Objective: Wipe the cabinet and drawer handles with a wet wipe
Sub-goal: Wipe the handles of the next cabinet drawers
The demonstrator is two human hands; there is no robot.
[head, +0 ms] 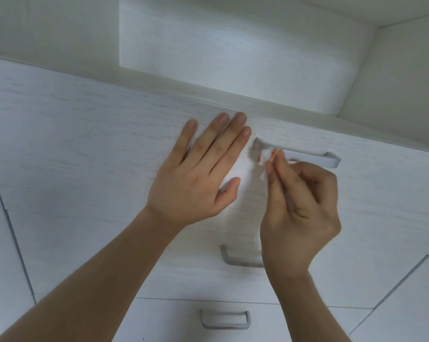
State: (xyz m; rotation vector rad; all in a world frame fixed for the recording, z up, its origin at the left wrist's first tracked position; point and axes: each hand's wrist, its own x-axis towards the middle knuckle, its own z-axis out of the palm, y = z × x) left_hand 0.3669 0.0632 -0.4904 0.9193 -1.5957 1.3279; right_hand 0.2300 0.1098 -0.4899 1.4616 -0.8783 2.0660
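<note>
My right hand (299, 206) pinches a small white wet wipe (266, 155), stained orange at its tip, against the left end of the top drawer's grey bar handle (307, 154). My left hand (198, 171) lies flat with fingers spread on the white drawer front (85, 144), just left of that handle. Something white shows under its palm; I cannot tell what it is. A second grey handle (235, 260) sits on the drawer below, partly hidden by my right wrist. On the lowest drawer is a third handle (224, 319).
White wood-grain drawer fronts fill the view. An open recessed shelf (233, 58) lies above the top drawer, with side walls to its left and right. Cabinet panels (1, 243) flank the drawers on both sides.
</note>
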